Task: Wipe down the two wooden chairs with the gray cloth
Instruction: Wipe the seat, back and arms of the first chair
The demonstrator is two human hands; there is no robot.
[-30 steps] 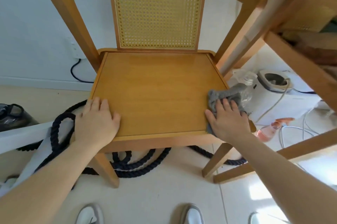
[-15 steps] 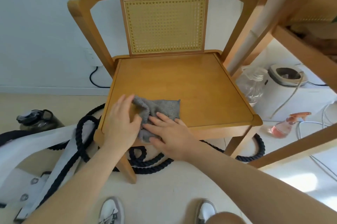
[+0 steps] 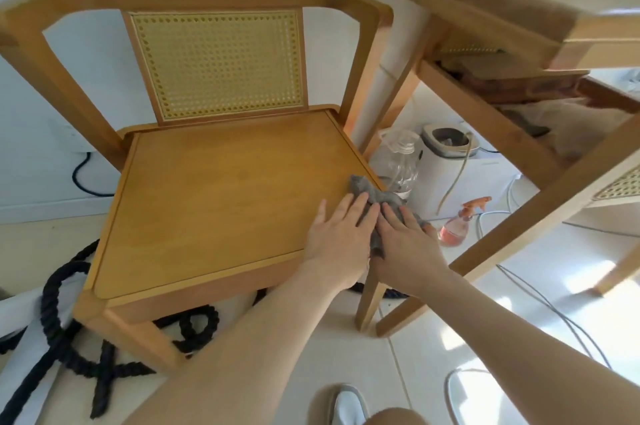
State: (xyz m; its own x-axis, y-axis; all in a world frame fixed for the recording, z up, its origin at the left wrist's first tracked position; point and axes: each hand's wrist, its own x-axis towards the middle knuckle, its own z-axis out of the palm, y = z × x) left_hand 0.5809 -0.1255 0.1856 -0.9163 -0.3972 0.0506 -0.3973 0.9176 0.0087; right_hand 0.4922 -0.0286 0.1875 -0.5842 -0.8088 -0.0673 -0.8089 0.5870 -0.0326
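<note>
Pressing the gray cloth [image 3: 367,190] onto the front seat corner of the wooden chair [image 3: 221,203], your left hand [image 3: 337,238] and right hand [image 3: 406,248] lie side by side, both grips flat, fingers straight.

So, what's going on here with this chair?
A person is wiping a wooden chair with a gray cloth. Both the left hand and the right hand lie flat on the cloth with straight fingers, pressing it onto the seat's near right corner. A pink spray bottle stands on the floor just beside the chair, and a thick black rope lies underneath.
</note>
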